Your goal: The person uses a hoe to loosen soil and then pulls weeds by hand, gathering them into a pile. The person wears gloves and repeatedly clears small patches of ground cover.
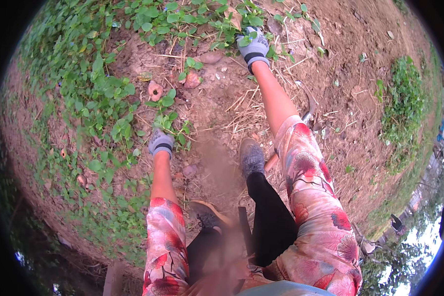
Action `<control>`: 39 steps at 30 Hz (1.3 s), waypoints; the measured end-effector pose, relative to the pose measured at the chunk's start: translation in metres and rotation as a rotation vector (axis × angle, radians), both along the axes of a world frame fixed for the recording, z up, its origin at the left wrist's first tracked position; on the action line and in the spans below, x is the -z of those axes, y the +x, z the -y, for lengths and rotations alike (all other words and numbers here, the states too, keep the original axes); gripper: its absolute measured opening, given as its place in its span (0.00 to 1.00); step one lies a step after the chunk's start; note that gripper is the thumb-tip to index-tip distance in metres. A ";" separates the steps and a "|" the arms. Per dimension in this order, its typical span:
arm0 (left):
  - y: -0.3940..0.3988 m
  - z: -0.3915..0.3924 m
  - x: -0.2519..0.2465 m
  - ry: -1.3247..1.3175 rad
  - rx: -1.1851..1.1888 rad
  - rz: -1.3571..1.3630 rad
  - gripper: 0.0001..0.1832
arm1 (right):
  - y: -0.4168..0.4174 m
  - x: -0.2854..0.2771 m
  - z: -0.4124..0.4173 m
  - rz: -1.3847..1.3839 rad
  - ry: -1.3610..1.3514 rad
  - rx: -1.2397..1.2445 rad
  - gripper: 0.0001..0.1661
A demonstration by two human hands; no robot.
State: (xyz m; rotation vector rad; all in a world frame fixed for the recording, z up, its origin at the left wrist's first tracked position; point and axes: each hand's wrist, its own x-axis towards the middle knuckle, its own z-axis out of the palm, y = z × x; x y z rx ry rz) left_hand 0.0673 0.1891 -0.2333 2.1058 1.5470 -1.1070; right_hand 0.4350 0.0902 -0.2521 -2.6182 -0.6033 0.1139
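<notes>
My left hand [161,142], in a grey knit glove with a dark cuff band, is curled around a small leafy weed [170,120] on the left. Farther out, my right hand [254,45] wears a matching glove. Its fingers are closed among the stems of a creeping weed [222,31], and leaves partly cover them. Beneath my right forearm and sleeve lies a sickle. Its curved blade [311,101] shows to the right of the arm, and its wooden handle [272,162] shows beside my shoe.
Dense green weeds [96,85] spread over the left side. Bare brown soil [355,111] with dry straw [244,111] lies in the middle and right. My shoe [251,157] stands between my arms. Another green clump [407,100] grows at far right. Fallen dry leaves [192,79] dot the ground.
</notes>
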 end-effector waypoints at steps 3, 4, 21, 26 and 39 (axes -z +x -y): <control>0.003 0.001 0.004 -0.014 0.024 0.000 0.28 | 0.005 0.005 0.013 -0.271 0.214 0.208 0.16; 0.007 0.002 0.005 -0.019 0.032 0.001 0.28 | 0.005 0.000 0.016 -0.386 0.325 0.292 0.16; 0.009 0.003 -0.004 0.006 -0.003 0.012 0.27 | -0.047 -0.005 0.157 -0.320 0.405 0.280 0.17; 0.018 0.008 0.005 -0.030 0.003 0.046 0.27 | 0.013 0.010 0.113 -0.379 0.393 0.013 0.26; 0.005 -0.002 -0.006 0.004 -0.045 -0.053 0.28 | -0.028 -0.047 0.057 -0.404 0.060 -0.175 0.17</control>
